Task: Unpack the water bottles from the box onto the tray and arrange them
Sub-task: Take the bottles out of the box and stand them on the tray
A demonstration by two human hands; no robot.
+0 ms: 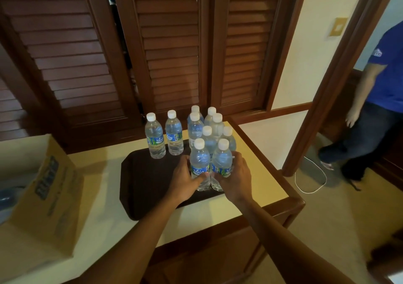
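While both bottles stand upright, caps up, left hand (185,180) grips one bottle (199,164), right hand (234,179) the neighbouring bottle (222,162).

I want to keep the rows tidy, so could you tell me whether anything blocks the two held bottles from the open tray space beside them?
Nothing visible does. The left hand and right hand hold two bottles; the dark tray to their left lies bare.

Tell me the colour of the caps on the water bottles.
White. Every water bottle cap on the tray is plain white, clearest in the head view.
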